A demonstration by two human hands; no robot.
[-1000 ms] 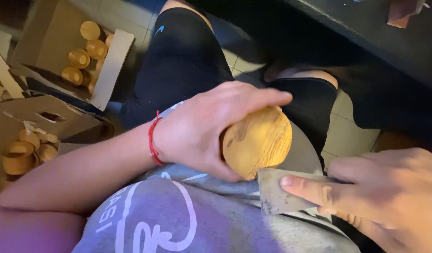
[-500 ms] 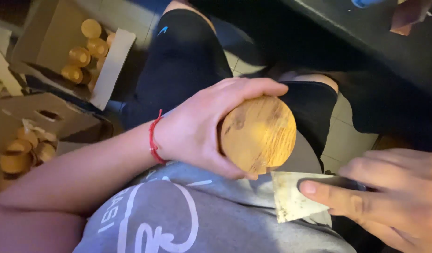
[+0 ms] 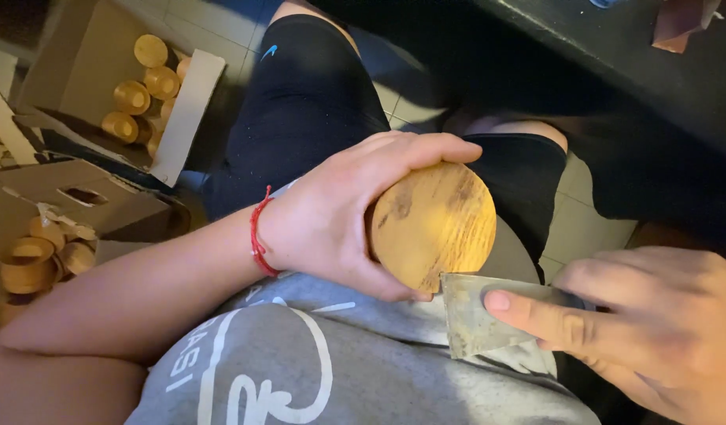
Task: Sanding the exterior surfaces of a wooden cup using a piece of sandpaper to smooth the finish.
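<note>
The left hand [image 3: 331,228] was clenched around a round wooden piece [image 3: 434,224], fingers over its top edge and thumb under it, so the flat, grained face pointed toward the right hand. The piece sat above the person's lap, over the grey shirt [image 3: 315,370] and black shorts [image 3: 308,110]. The right hand [image 3: 638,330] grasped a small sheet of sandpaper [image 3: 477,315], its forefinger pressed flat on it, and the sheet's upper corner touched the lower rim of the wooden piece. A red cord bracelet [image 3: 258,232] circled the left wrist. To the left, open cardboard boxes [image 3: 87,63] held more wooden pieces.
</note>
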